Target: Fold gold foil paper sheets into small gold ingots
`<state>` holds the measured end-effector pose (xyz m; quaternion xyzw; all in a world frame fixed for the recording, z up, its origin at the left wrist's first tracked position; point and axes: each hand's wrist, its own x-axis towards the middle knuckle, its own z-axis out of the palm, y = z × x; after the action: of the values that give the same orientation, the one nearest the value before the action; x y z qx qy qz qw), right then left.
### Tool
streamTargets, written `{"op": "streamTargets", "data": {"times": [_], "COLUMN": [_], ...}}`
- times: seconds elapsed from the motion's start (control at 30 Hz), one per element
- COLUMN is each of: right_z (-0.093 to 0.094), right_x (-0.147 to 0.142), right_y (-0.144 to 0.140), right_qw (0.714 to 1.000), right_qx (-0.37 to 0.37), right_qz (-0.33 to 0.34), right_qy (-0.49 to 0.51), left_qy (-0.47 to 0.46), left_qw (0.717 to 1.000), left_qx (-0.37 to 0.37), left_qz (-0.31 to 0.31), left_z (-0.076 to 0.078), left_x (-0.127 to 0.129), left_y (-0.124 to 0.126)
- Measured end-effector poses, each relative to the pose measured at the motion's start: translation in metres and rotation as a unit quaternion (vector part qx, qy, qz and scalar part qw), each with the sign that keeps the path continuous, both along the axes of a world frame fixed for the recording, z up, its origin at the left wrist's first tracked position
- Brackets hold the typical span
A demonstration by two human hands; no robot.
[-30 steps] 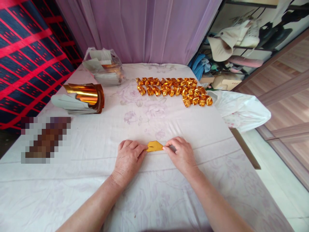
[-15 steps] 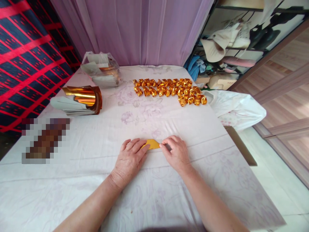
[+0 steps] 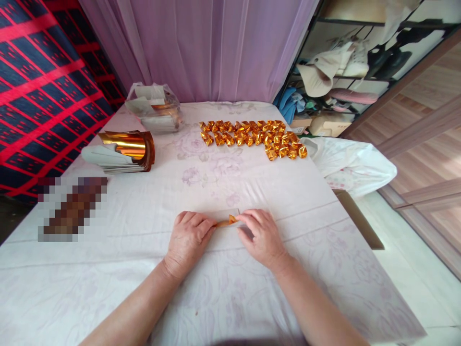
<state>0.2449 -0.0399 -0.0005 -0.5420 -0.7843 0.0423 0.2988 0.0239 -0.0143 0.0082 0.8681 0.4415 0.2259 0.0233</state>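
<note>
Between my two hands lies a sheet of foil paper (image 3: 225,223), partly folded. A pale side shows at its back and a narrow gold-orange strip at its front, with a small raised gold point near its right end. My left hand (image 3: 190,238) grips the left end, its fingers bent and pressed together over the paper. On the right end, the thumb and fingers of my right hand (image 3: 262,235) pinch the paper. The fingers cover both ends. Farther back on the table stand several folded gold foil pieces (image 3: 248,133) in rows.
Curled gold foil sheets with pale backs (image 3: 124,151) stand at the left, before a clear plastic bag (image 3: 154,108) of more sheets. A blurred-out item (image 3: 74,209) lies left. Right of the floral-clothed table (image 3: 288,298) are a white bag (image 3: 356,166) and a shelf with shoes.
The paper, a flat yellow shape half a second ago, now shows its pale side and a narrow gold strip. My left fingers have curled in more tightly. The view has shifted slightly.
</note>
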Motion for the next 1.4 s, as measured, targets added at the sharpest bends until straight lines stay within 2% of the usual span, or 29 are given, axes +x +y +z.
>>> {"op": "streamTargets", "data": {"times": [0.23, 0.53, 1.03, 1.4], "right_z": [-0.0003, 0.0018, 0.0073, 0.0072], "right_x": [-0.0048, -0.0093, -0.0094, -0.0078], "right_y": [-0.0074, -0.009, -0.01, -0.0093], "right_qw": [0.999, 0.998, 0.992, 0.994], "right_qx": [-0.005, -0.031, -0.048, -0.06], "right_qz": [0.035, 0.027, 0.043, 0.047], "right_qy": [-0.036, -0.044, -0.111, -0.079], "left_qy": [-0.005, 0.008, 0.003, 0.003], "left_qw": [0.999, 0.997, 0.998, 0.998], "left_qx": [-0.003, 0.002, -0.014, -0.034], "left_qz": [-0.054, -0.077, -0.069, -0.062], "left_z": [0.0005, 0.0033, 0.0056, 0.0064], "left_x": [-0.0067, -0.0085, -0.007, -0.007], "left_y": [-0.0027, -0.005, -0.0058, -0.0059]}}
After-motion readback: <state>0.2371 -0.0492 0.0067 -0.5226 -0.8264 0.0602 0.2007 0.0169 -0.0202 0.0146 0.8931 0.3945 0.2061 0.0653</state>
